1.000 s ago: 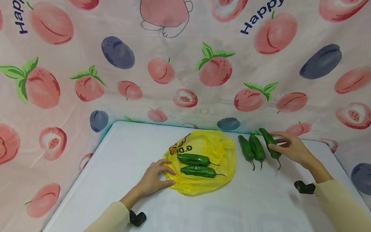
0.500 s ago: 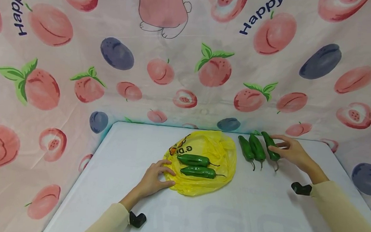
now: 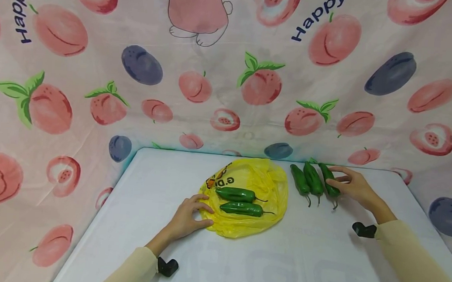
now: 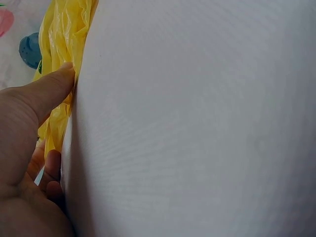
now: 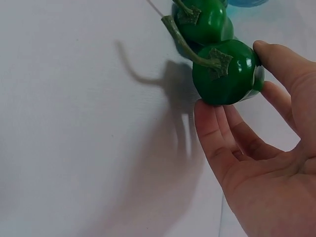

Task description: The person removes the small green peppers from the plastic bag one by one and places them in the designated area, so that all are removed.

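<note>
While your right hand [image 3: 358, 187] pinches a green pepper [image 5: 232, 81] between thumb and fingers, your left hand [image 3: 187, 217] rests at the left edge of the yellow bag [image 3: 274, 179], its thumb and fingers spread wide apart. The green pepper is the rightmost of three near the far edge of the table [image 3: 280, 258], stem towards you, just beside the middle pepper [image 3: 313, 177]; the outer pepper [image 3: 300, 180] lies on that one's other side. Whether the pinched one bears on the table or touches its neighbour cannot be confirmed.

Two more, the upper pepper [image 3: 236, 194] and the lower pepper [image 3: 242, 208], lie side by side on the bag, stems to the right.

Risks noted: you have only a fingertip hold on glossy, rounded skin, so uneven pressure could, in my judgement, let the green pepper twist or slip. Pushed to the left, it would probably nudge the middle pepper and set the row rolling. Your left hand presents a separate hazard: the film looks thin and loose, and a tug at that edge could drag the bag and shift both peppers on it.
</note>
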Demonstrator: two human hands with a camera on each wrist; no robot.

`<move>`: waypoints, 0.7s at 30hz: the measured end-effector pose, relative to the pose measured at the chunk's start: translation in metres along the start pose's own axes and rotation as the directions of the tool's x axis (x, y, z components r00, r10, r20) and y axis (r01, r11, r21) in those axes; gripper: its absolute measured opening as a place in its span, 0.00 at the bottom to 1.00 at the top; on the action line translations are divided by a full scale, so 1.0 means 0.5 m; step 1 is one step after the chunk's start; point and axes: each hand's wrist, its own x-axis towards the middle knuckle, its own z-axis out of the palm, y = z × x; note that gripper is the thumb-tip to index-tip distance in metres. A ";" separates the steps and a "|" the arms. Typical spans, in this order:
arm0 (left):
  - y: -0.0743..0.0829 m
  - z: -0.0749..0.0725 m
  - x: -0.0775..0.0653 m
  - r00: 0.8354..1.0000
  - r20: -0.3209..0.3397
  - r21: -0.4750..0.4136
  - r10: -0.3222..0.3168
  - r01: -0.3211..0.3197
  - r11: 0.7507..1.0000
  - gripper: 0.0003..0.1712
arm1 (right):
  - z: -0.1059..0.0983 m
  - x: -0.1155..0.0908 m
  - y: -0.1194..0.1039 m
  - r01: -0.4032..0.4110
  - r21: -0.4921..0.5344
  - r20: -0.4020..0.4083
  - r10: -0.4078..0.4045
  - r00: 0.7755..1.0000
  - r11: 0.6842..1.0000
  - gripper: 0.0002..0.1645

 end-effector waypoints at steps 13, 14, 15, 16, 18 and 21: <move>0.003 0.000 -0.003 1.000 -0.011 0.018 0.026 -0.026 1.000 0.13 | 0.008 0.008 0.016 -0.063 0.006 0.024 0.063 0.998 0.998 0.45; 0.003 0.000 -0.002 1.000 -0.011 0.018 0.026 -0.026 1.000 0.13 | 0.008 0.008 0.018 -0.067 0.005 0.026 0.067 0.997 0.998 0.46; 0.003 0.000 -0.002 1.000 -0.012 0.017 0.025 -0.025 1.000 0.13 | 0.008 0.008 0.019 -0.070 0.004 0.027 0.070 0.997 0.998 0.46; 0.003 -0.001 -0.002 1.000 -0.012 0.018 0.025 -0.024 1.000 0.13 | 0.009 0.008 0.020 -0.073 0.006 0.028 0.073 0.997 0.997 0.47; 0.004 -0.001 -0.002 1.000 -0.011 0.018 0.023 -0.023 1.000 0.13 | 0.010 0.010 0.022 -0.079 0.010 0.027 0.079 0.996 0.997 0.47; 0.004 -0.001 -0.002 1.000 -0.009 0.019 0.021 -0.020 1.000 0.12 | 0.011 0.011 0.025 -0.082 0.013 0.030 0.082 0.996 0.997 0.47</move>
